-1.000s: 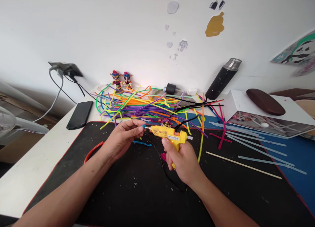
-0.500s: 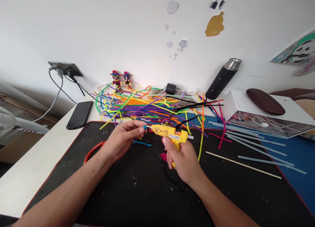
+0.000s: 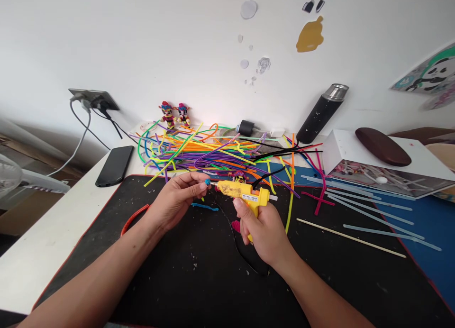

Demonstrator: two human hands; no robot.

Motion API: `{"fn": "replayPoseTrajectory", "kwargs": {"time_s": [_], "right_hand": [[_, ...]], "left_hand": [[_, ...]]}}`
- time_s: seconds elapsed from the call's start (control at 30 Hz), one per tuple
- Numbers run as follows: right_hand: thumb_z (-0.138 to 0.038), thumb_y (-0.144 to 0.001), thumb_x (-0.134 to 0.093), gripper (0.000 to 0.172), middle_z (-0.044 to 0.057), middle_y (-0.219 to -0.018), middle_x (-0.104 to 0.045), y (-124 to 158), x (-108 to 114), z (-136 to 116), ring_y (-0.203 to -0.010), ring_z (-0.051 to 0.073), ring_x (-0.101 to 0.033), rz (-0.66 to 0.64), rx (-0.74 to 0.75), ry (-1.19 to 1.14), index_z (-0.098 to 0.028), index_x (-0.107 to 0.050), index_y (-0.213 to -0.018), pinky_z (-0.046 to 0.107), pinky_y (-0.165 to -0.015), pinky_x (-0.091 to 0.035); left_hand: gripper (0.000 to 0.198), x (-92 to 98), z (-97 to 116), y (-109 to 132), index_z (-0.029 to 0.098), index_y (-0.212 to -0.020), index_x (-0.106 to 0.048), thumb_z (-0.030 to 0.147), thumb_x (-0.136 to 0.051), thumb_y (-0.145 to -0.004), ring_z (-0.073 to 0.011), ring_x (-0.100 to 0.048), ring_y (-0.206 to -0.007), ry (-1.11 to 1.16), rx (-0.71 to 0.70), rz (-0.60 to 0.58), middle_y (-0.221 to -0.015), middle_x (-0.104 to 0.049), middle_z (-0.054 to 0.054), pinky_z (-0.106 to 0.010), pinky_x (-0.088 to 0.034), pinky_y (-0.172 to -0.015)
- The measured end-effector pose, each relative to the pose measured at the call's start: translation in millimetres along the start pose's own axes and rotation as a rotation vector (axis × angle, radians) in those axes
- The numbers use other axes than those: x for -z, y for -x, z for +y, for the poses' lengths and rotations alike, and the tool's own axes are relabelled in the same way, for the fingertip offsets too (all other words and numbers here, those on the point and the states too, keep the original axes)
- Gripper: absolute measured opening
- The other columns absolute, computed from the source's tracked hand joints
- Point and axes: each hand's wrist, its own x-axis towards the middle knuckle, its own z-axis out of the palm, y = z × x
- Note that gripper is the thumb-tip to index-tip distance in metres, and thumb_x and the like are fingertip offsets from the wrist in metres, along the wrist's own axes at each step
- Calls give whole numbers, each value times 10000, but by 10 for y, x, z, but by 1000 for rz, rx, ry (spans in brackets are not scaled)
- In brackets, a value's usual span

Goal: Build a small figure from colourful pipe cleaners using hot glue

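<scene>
My right hand (image 3: 261, 231) is closed round the grip of a yellow glue gun (image 3: 243, 193), whose nozzle points left. My left hand (image 3: 176, 200) pinches a small blue piece (image 3: 207, 181) right at the nozzle tip. Both hands hover over a black mat (image 3: 199, 271). A short blue pipe-cleaner bit (image 3: 205, 206) lies on the mat just under the hands. Behind them spreads a pile of coloured pipe cleaners (image 3: 206, 152).
A black phone (image 3: 114, 165) lies at the left, with wall-socket cables behind it. Two small figurines (image 3: 175, 113) stand at the back. A black flask (image 3: 322, 112) leans by the wall. Clear glue sticks (image 3: 369, 209) and a thin wooden stick (image 3: 350, 238) lie at the right, near a white box (image 3: 384, 164).
None beyond tiny shifts: the glue gun and the pinched blue piece stay together at the same spot.
</scene>
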Motion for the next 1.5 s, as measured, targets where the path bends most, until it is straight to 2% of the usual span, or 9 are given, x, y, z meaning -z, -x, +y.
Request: {"fn": "replayPoseTrajectory", "kwargs": {"time_s": [0.27, 0.73, 0.93, 1.1, 1.23, 1.3, 1.5], "right_hand": [[-836, -915, -554, 671, -39, -384, -448, 7, -4, -4, -353, 129, -486, -10, 6, 2, -241, -510, -608, 248, -412, -412], [-830, -932, -520, 728, -15, -364, -435, 6, 22, -26, -372, 141, -504, -3, 25, 60, -255, -442, -493, 264, -446, -443], [-832, -926, -526, 707, -20, -364, -440, -13, 16, -14, -371, 141, -493, -1, 11, 61, -251, -466, -527, 265, -450, -437], [-778, -968, -521, 665, -24, -399, -456, -31, 28, 77, -413, 149, -512, -23, 25, 66, -240, -510, -578, 271, -482, -431], [-661, -1009, -547, 507, -19, -523, -558, -12, 19, 79, -478, 163, -526, -58, 107, 196, -218, -679, -801, 282, -511, -395], [-592, -1022, -560, 413, -1, -641, -634, 17, -9, 29, -558, 176, -569, -88, 189, 287, -221, -709, -920, 284, -551, -389], [-543, -996, -629, 333, 10, -772, -703, 126, -190, -145, -645, 184, -630, -236, 362, 650, -221, -644, -916, 297, -598, -301]], "left_hand": [[331, -12, 14, -1, 164, -870, -853, 284, -1019, -611, -122, -617, -648, 15, 10, 8, -678, -710, -20, -220, -484, -628], [352, -35, 28, 11, 172, -829, -845, 304, -1037, -566, -125, -620, -654, -2, -8, 37, -700, -720, -17, -227, -493, -644], [329, -38, 68, 25, 166, -822, -839, 288, -1026, -580, -131, -593, -695, -57, -72, 76, -759, -726, -24, -240, -452, -651], [324, 26, 148, -18, 174, -845, -841, 260, -1023, -591, -104, -545, -659, 20, -127, 121, -731, -695, -2, -222, -431, -616], [308, 73, 231, -37, 171, -845, -841, 239, -1018, -602, -110, -572, -681, 87, -159, 103, -729, -694, -9, -208, -459, -626], [303, 82, 273, -24, 169, -845, -840, 233, -1017, -607, -110, -584, -684, 111, -153, 88, -719, -695, -11, -200, -473, -634], [326, 40, 346, 90, 149, -850, -831, 210, -1023, -593, -110, -621, -687, 168, -77, 64, -733, -724, -25, -192, -497, -640]]}}
